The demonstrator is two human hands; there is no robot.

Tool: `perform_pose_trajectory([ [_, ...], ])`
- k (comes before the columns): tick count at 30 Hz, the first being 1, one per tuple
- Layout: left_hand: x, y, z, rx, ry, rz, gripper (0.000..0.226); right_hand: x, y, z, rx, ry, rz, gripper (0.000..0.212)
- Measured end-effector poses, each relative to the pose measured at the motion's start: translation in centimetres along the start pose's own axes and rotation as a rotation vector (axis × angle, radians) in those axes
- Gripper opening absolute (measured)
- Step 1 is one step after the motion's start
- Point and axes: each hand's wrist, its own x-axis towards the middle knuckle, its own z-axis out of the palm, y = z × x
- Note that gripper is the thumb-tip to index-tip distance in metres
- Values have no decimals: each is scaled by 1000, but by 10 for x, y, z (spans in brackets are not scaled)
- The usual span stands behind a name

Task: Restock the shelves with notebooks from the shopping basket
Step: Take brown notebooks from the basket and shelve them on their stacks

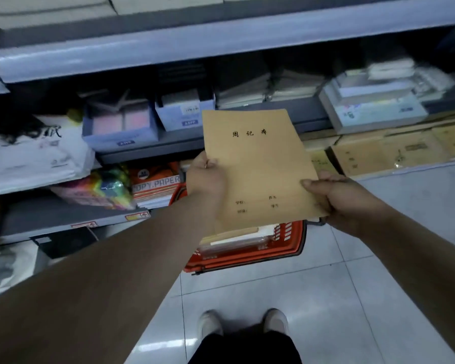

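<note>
Notebook (258, 164) upright, long axis toward the shelves (168, 52), title end up. My left hand (205, 179) and right hand (336, 198) each pinch a side edge above the basket (247, 256).

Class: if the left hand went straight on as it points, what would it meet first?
Beyond the notebook it grips, the left hand would probably reach the blue box on the shelf; depth unclear.

dim, soft blur, floor glare, warped edges
</note>
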Motion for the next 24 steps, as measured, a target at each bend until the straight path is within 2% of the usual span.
perform_pose_trajectory([
  [4,-20,39,-17,62,27,106,34,-34,-34,18,55,-34,-75,29],
  [8,-38,81,-31,100,-3,152,33,-61,-62,34,92,24,-100,26],
  [12,-53,114,-39,35,-40,176,35,-82,-84,44,95,61,-125,25],
  [17,-60,150,-54,62,-62,299,31,-107,-115,59,28,74,-173,25],
  [24,-62,180,-61,27,-83,319,33,-122,-140,79,-33,150,-251,25],
])
